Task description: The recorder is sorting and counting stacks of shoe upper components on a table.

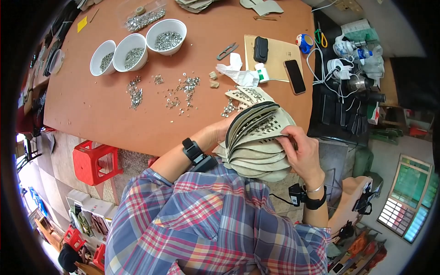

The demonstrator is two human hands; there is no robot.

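Observation:
A thick stack of pale, curved leather-like pieces (261, 166) fans out in front of my chest at the table's near edge. Several have rows of dark holes or studs, and dark edges show at the top. My left hand (222, 129) grips the stack from its left side, its fingers hidden behind the pieces. On the other side, my right hand (303, 153) pinches the edge of one piece between thumb and fingers, holding it apart from those below. Just beyond lie more studded pale pieces (251, 95), with loose metal studs (228, 109) beside them.
Three white bowls of small metal parts (102, 59) (132, 54) (166, 37) stand at the back left. Loose parts (188, 87) lie in piles nearer. Thread snips (227, 51), crumpled tissue (238, 73), a black case (261, 49) and a phone (294, 77) lie toward the right.

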